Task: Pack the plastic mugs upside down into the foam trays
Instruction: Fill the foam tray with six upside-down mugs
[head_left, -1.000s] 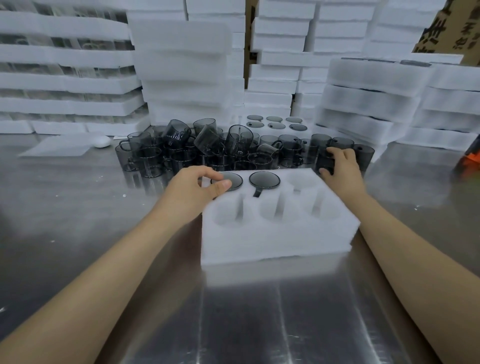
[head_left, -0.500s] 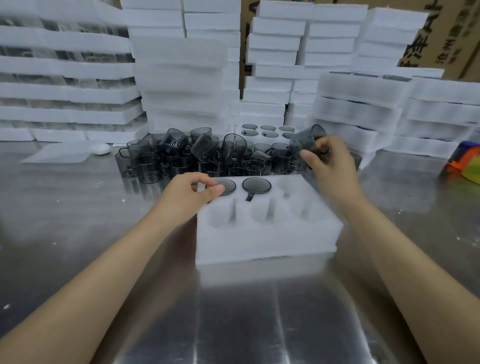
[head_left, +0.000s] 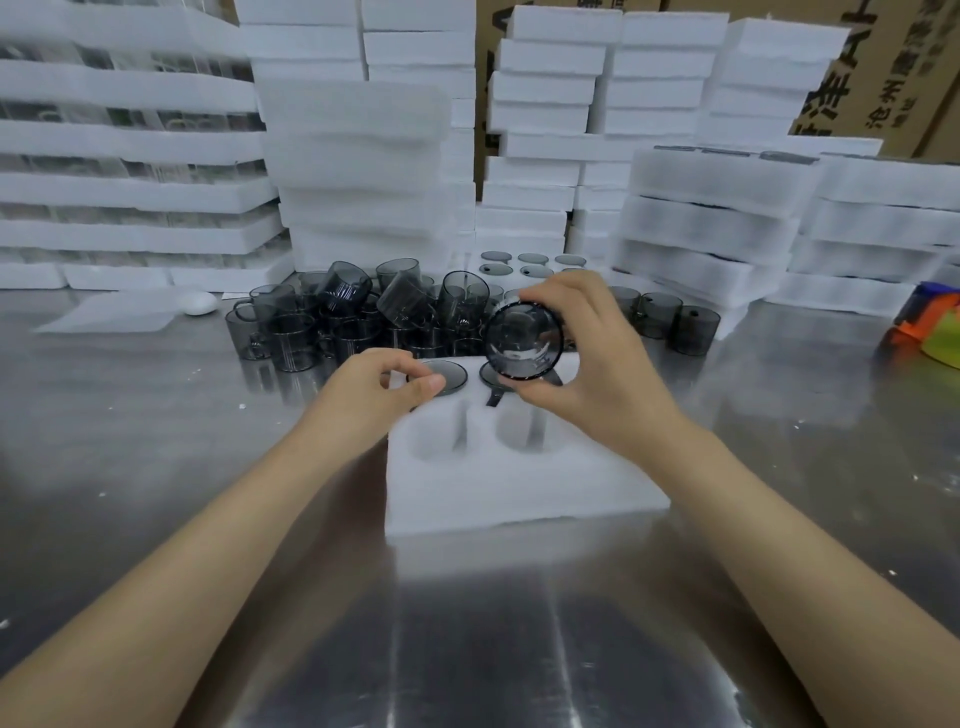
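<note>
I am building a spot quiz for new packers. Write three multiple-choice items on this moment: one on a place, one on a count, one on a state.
1. Where does the pile of loose mugs lie? A. on the metal table, beyond the foam tray. B. inside a cardboard box. C. on the floor.
2. How many mugs sit upside down in that tray? A. none. B. two. C. six.
3. What is the right hand doing? A. lying flat on the table. B. gripping a grey mug in the air over the tray. C. pushing a stack of trays.
Answers: 1 A, the pile stands just past the tray's far edge. 2 B, two round bases show in its far row. 3 B, fingers curl round the mug, clear of the pockets.
</note>
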